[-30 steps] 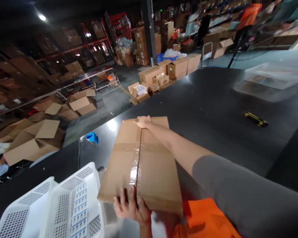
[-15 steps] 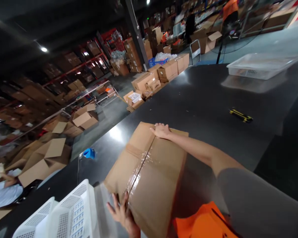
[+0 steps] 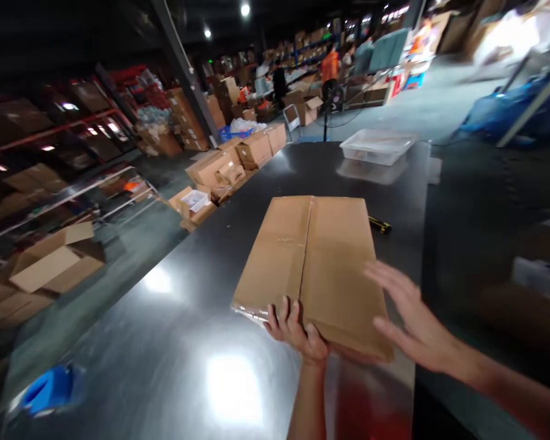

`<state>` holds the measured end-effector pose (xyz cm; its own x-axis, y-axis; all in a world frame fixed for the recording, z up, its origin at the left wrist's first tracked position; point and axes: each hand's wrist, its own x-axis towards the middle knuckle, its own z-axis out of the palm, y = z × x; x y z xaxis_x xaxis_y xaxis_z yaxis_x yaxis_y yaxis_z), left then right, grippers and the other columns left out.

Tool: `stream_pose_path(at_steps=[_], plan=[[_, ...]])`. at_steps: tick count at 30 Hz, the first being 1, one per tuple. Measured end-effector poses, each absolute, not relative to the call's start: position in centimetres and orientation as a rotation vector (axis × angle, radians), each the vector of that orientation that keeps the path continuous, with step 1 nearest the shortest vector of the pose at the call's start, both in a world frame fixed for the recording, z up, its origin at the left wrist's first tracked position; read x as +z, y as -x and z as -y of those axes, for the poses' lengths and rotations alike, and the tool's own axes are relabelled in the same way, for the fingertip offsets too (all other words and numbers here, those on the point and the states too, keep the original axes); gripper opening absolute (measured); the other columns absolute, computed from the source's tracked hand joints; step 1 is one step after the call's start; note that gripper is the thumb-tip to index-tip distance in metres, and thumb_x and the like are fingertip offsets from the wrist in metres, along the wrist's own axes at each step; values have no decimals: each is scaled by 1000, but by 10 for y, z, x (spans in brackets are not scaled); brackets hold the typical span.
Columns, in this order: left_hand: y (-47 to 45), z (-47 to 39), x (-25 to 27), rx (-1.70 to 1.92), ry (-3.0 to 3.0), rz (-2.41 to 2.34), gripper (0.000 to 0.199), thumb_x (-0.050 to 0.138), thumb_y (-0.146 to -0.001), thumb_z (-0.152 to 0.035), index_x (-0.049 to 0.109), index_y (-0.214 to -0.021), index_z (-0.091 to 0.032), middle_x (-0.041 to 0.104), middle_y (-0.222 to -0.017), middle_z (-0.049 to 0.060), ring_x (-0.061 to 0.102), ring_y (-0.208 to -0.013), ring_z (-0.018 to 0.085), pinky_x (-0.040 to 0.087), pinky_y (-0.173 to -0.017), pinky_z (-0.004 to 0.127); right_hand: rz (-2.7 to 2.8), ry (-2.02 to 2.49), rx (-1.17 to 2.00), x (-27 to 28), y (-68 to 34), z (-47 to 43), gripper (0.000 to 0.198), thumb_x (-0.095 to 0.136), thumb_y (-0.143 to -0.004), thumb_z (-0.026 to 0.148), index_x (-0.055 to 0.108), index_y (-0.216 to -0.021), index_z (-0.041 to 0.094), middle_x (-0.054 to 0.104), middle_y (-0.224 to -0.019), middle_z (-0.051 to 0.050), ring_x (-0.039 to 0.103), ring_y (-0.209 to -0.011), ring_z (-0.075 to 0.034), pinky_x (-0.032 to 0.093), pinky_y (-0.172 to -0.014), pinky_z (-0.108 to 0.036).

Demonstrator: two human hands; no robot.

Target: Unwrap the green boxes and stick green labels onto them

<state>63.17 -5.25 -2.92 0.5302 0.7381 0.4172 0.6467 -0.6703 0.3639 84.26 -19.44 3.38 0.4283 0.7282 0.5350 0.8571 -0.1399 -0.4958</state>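
L hand (image 3: 297, 330) is gripping the carton (image 3: 334, 263) by its near edge, prob. steadying it at counter (image 3: 178, 348); R hand (image 3: 417, 321), spread wide, is hanging alongside, contact unclear (blur).

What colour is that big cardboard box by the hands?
The big rectangular cardboard box is brown, clearest in the head view.

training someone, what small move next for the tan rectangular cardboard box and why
Probably settle the bare right hand against the tan cardboard box at its right edge: that hand is open there, contact unclear, while the left hand touches the near edge.
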Motion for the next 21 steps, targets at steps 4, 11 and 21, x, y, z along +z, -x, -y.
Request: stream_pose_path(at_steps=[4,11,21], plan=[[-734,29,-37,1077,-2519,-1191,45,43,-94,-31,64,-129,-15,52,-150,17,13,-155,39,16,-118,73,1515,2011,-155,-2,-863,168,55,48,-95,65,60,-139,33,59,-143,-9,46,-140,-33,16,-120,-63],[-902,-29,-60,1375,-2418,-1401,38,36,-91,-33,71,-96,-20,61,-132,19,20,-150,40,8,-115,74,1459,1988,-120,-25,-1028,89,57,60,-87,72,71,-126,31,67,-133,-8,55,-132,-32,14,-123,-60],[-1205,-205,-16,1221,-2420,-1557,48,34,-98,-29,57,-132,-4,40,-155,26,19,-152,40,10,-117,70,1232,2122,-388,-9,-1263,-76,95,57,-89,70,26,-161,16,11,-168,-18,1,-153,-47,-1,-113,-79]])
